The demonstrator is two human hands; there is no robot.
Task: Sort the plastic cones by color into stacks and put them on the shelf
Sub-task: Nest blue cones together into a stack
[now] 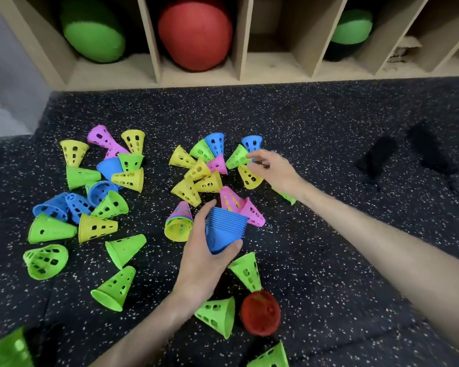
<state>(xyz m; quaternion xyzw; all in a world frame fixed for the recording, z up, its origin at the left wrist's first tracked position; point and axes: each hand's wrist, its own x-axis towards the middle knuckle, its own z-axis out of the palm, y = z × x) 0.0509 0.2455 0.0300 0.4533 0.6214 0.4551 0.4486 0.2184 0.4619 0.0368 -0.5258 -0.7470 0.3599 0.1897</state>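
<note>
Right now your left hand (207,263) has its fingers and thumb curled round the stack of blue cones (224,229), holding it above the middle of the floor (329,234); the stack's long axis tilts up and away from you. Your right hand (273,168) is reached out toward the far side of the scatter, and its fingertips (251,155) are at the lone blue cone (251,144), which lies just beyond them beside a green cone (237,156). Whether the fingers already pinch that blue cone or only touch it, you cannot tell from this view; the hand is blurred there.

The coming move turns on this: the blue cone lies directly ahead of the right fingertips, its long axis running toward and away from you, and the right hand is far nearer than the left. Its wide end must, I judge, be turned to match the stack before it will nest.

More blue ones lie near the left edge of the floor (74,205), mixed among green, yellow and pink.

As for the shelf (239,64) along the far edge, its compartments hold a green ball (93,38), a red ball (196,33) and another green ball (351,27); no cones stand in it yet.
</note>
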